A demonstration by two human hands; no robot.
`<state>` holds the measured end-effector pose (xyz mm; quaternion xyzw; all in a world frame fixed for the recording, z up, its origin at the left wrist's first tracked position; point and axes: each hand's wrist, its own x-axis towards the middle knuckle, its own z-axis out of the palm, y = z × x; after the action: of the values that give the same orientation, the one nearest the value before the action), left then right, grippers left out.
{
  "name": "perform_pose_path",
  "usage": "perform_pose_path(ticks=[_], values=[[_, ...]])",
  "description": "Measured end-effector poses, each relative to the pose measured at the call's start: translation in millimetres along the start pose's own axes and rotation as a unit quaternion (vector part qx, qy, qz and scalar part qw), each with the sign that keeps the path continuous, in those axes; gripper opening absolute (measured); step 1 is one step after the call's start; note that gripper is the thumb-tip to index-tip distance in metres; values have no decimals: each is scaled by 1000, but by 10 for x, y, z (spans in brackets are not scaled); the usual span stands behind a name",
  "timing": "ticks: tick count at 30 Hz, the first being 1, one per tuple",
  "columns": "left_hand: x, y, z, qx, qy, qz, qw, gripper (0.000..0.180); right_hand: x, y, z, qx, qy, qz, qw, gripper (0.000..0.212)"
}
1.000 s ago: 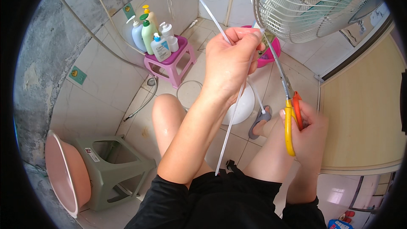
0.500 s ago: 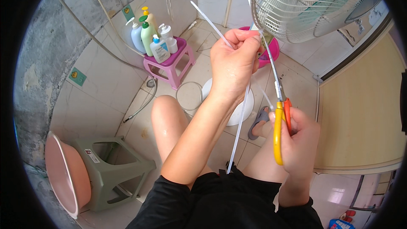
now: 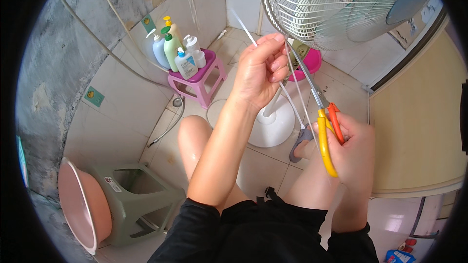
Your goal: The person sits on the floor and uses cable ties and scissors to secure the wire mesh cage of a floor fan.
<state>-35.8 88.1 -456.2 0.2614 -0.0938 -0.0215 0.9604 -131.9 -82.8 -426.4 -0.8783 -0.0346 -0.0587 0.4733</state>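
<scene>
White cable ties [image 3: 292,104] are pinched in my left hand [image 3: 261,70], which is raised beside the lower rim of the fan's grille [image 3: 312,14]. One strip end sticks out up and to the left of the fingers. Another, with a small square head, hangs below the palm, and a long thin strip slants down toward the scissors. My right hand [image 3: 353,146] grips these scissors [image 3: 325,134] by their yellow and orange handles. Their blades point up toward my left fingertips and the grille rim. Whether the blades enclose a strip I cannot tell.
The fan's round white base [image 3: 270,131] stands between my legs. Behind it is a pink basin [image 3: 312,63]. Pump bottles [image 3: 170,48] crowd a pink stool [image 3: 200,87]. At left, a peach basin [image 3: 85,204] leans by a grey-green stool [image 3: 141,195]. A hose [image 3: 183,112] trails down the wall.
My left fingers have loosened and turned, and the long strip that hung to my lap now slants right toward the scissors. The scissors tilt further left. The fan sits further left in view.
</scene>
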Motion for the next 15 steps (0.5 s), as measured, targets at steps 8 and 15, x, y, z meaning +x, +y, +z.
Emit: perform_pose_path(ticks=[8, 15], values=[[52, -107, 14, -17, 22, 2, 1000, 12, 1, 63, -99, -101, -23, -65, 992, 13], [6, -235, 138, -73, 61, 47, 994, 14, 30, 363, 163, -170, 145, -218, 950, 29]])
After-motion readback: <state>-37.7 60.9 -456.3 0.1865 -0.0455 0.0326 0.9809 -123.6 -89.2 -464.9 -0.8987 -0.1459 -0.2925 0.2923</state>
